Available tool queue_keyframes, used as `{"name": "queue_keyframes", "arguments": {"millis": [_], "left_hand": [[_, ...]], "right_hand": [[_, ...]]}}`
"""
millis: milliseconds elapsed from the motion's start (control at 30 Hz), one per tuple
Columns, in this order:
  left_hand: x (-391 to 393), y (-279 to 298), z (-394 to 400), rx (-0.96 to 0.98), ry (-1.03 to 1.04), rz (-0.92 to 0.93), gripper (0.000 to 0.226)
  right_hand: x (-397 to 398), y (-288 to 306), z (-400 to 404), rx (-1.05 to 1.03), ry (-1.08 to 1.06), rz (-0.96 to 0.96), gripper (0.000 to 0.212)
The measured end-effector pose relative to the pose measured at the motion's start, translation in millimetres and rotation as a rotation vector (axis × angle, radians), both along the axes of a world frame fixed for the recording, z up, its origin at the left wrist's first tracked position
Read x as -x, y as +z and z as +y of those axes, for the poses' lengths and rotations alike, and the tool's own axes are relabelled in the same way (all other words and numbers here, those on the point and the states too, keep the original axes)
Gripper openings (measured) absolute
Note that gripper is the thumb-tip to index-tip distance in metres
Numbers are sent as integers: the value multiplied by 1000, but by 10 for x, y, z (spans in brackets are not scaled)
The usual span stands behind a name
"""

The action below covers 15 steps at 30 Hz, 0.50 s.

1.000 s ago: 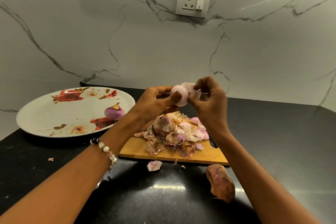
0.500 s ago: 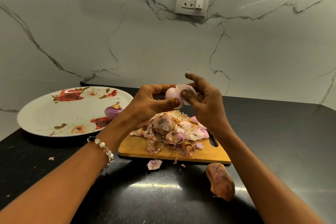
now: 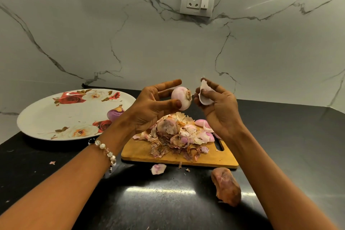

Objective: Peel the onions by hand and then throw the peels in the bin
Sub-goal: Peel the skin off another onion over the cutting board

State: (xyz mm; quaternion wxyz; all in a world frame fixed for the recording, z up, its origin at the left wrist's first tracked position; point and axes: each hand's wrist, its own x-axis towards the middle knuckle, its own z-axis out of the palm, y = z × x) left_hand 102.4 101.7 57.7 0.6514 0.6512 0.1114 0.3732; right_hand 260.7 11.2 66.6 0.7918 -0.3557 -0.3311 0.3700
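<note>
The left hand [image 3: 149, 107] holds a round, pale pink peeled onion [image 3: 181, 98] in its fingertips; the right hand [image 3: 218, 107] pinches a curved white peel piece [image 3: 204, 95].

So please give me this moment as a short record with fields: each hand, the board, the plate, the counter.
left hand: left hand holds a pale peeled onion between thumb and fingers
right hand: right hand pinches a loose white peel, apart from the onion
board: wooden cutting board carries a heap of peels
plate: floral plate holds one purple onion
counter: black counter has a small pink peel and a brown skin piece before the board
</note>
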Motion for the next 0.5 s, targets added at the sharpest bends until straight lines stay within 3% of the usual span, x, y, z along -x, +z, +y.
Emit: {"name": "queue_keyframes", "arguments": {"millis": [100,167,333,500], "left_hand": [[-1,-8,27,2,11,3,55],[10,-16,49,7,23,17,58],[17,-20,54,-22,76,109,68],[12,-3,6,-113,104,184,84]], "right_hand": [[-86,-25,-17,174,-268,-516,20],[-142,-40,-17,248,-291,-750,17],[-155,-15,-24,97,-149,-883,32],[-91,-85,48,-13,-211,-1111,31]]}}
